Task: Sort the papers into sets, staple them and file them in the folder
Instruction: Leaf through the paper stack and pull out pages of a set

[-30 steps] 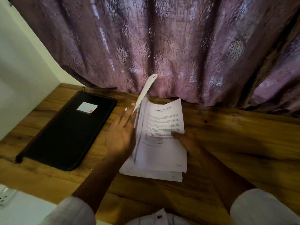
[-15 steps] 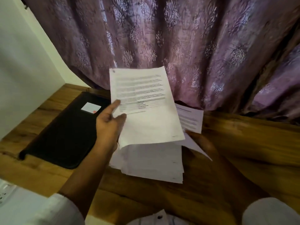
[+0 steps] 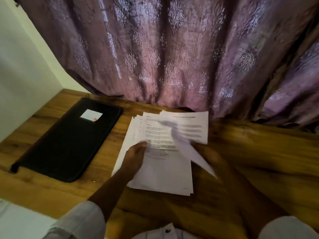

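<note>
Where motion blur smears the centre: papers [image 3: 160,171] stacked loosely on wooden table [image 3: 276,145], just right of closed black folder [image 3: 69,140]; left hand [image 3: 136,157] pinches top sheets, thumb above, fingers hidden beneath; right hand [image 3: 208,156] meets blurred sheet [image 3: 188,147], grip indistinguishable.

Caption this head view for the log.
Left hand grips the paper stack, right hand holds a sheet, black folder alongside.

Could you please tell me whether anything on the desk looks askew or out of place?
Yes: the paper stack on the wooden table is fanned unevenly, its far edges splayed rather than squared. One loose sheet, blurred, tilts up off it at the right hand. The black folder lies closed; nothing odd there.
</note>
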